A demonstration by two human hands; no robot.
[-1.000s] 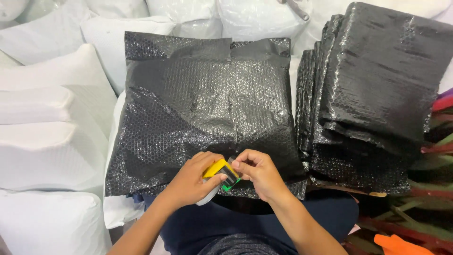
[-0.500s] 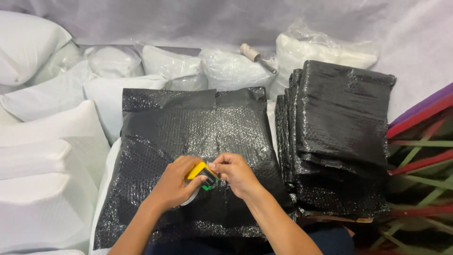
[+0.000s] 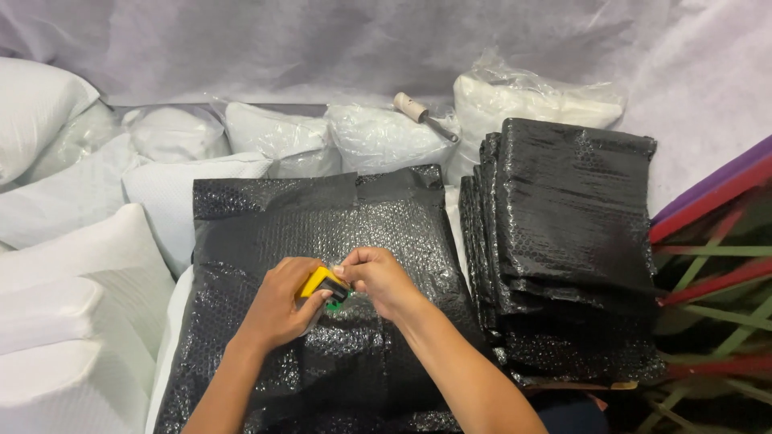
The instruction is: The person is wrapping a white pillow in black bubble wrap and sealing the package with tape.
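Both hands had moved up the black bubble-wrap package [image 3: 322,241] from its near edge to about its middle, and the view had lifted, so that the wall of grey sheeting [image 3: 322,48] behind came into sight. At this moment the left hand [image 3: 281,309] was curled shut around a small yellow tape dispenser [image 3: 320,283], its fingers [image 3: 310,309] wrapped under the yellow body, with a green part showing just below it. The right hand [image 3: 378,277] met it from the other side, its fingertips [image 3: 344,272] pinched closed at the front of the dispenser; what they pinched was too small to make out. Dispenser and hands lay just over the package's glossy top, which sat flat in front of the person with a folded flap along its far edge. Just right of it, touching or nearly so, stood a stack of similar black wrapped packages [image 3: 571,241]. White pillows [image 3: 72,265] were piled at the left, and clear plastic bags of white filling [image 3: 378,137] lined the far side. A wooden-handled tool [image 3: 422,115] rested on those bags, tilted, near a larger bagged pillow [image 3: 531,100]. At the far right, red, purple and green bars [image 3: 708,241] crossed the corner.
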